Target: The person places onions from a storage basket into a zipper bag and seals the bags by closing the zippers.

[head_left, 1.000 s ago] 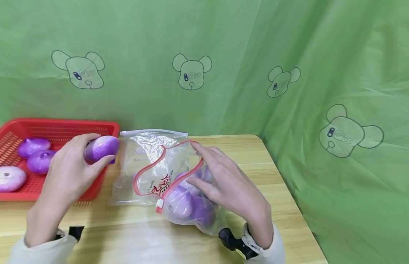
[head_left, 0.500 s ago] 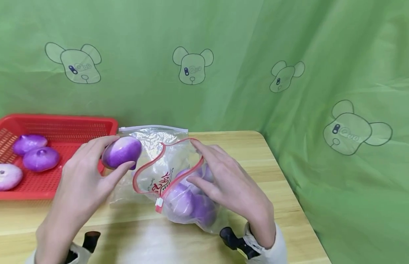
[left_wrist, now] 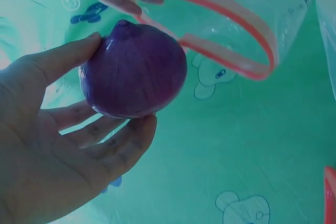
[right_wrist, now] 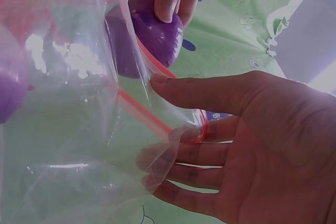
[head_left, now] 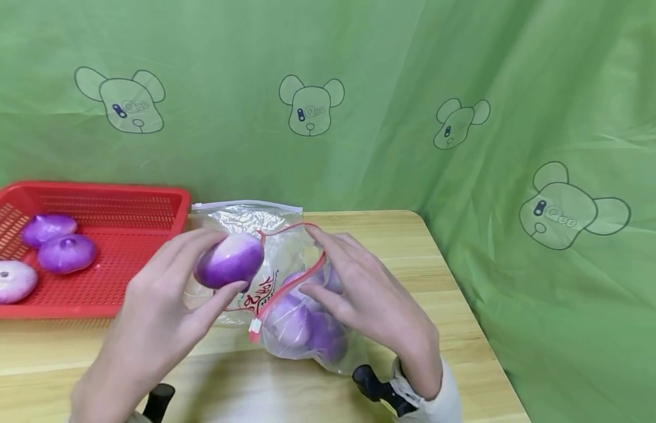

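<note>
My left hand [head_left: 164, 311] holds a purple-and-white onion [head_left: 230, 261] between thumb and fingers, at the mouth of a clear zip bag [head_left: 335, 355]. In the left wrist view the onion [left_wrist: 134, 72] points its small stem tip upward. The bag has a red zip edge, a white slider and red lettering, and its mouth gapes toward the left. Several purple onions show through its film. My right hand [head_left: 370, 288] grips the bag by its rim, thumb in front and index fingertip at the upper edge. The right wrist view shows its fingers [right_wrist: 197, 177] partly behind the film.
A red plastic basket [head_left: 137, 191] at the left contains 3 onions. Another clear bag [head_left: 243, 214] with a pale zip lies flat behind the red-edged one. Green cloth [head_left: 360, 59] printed with bear heads hangs behind and right of the wooden table [head_left: 391, 235].
My left hand has carried the onion rightward from the basket's edge to the bag's mouth. My right hand and the red-edged bag have stayed almost still. The head view has shifted slightly.
</note>
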